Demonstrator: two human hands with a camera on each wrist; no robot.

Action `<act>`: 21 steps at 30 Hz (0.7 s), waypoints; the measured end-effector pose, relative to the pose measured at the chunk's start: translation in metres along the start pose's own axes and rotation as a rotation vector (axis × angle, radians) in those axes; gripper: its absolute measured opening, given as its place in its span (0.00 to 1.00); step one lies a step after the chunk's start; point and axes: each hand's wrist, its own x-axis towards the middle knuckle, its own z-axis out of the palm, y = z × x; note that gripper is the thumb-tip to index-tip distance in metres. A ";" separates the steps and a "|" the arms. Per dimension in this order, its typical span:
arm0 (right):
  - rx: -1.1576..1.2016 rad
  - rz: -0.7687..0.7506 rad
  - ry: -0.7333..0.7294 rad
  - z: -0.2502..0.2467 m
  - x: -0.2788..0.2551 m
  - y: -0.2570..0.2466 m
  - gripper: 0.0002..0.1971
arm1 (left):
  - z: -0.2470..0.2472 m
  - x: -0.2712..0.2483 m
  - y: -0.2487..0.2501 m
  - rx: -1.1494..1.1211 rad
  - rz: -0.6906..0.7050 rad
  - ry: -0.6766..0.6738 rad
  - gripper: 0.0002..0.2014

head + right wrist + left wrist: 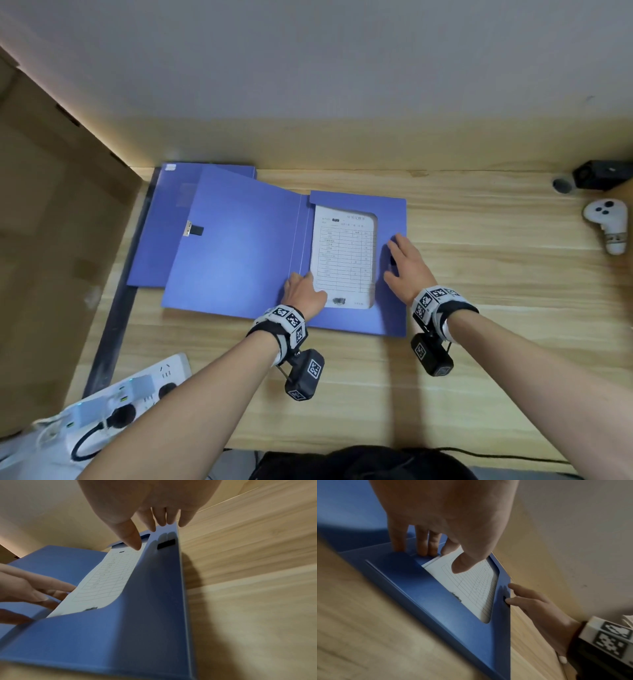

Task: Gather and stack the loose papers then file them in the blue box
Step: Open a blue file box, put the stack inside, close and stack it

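Papers (342, 253): a printed form with a ruled table, lying flat inside the tray of the blue box, visible through the cut-out of the tray's front flap.
Blue box (239, 246): open on the wooden desk (479, 274); lid folded out flat to the left, tray to the right. A black clasp tab sits at the lid's left edge.
Position of papers relative to hands: between the two hands; left hand at the lower-left corner of the sheet, right hand just beyond the flap on the sheet's right side.
Left hand (303, 289): fingers bent downward, fingertips (423, 550) touching the box at the spine edge of the tray; thumb (462, 563) over the sheet. Whether the thumb presses the paper cannot be told.
Right hand (407, 263): fingers extended and spread, resting along the outer right edge of the tray flap; thumb angled toward the sheet. Nothing is grasped.
Second blue box (161, 219): closed, lying under and behind the open lid, at the desk's left end.
Other items: white power strip (137, 394) at near left; white controller (608, 222) and black device (599, 174) at far right.
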 end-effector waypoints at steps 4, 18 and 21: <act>-0.019 0.008 -0.059 0.001 -0.019 0.003 0.36 | -0.024 -0.010 -0.012 -0.033 0.003 0.111 0.27; -0.189 0.083 -0.169 0.032 -0.063 -0.025 0.33 | -0.150 -0.011 -0.117 -0.044 -0.302 0.256 0.49; -0.209 0.087 -0.165 0.033 -0.061 -0.027 0.34 | -0.151 -0.019 -0.118 -0.073 -0.251 0.348 0.39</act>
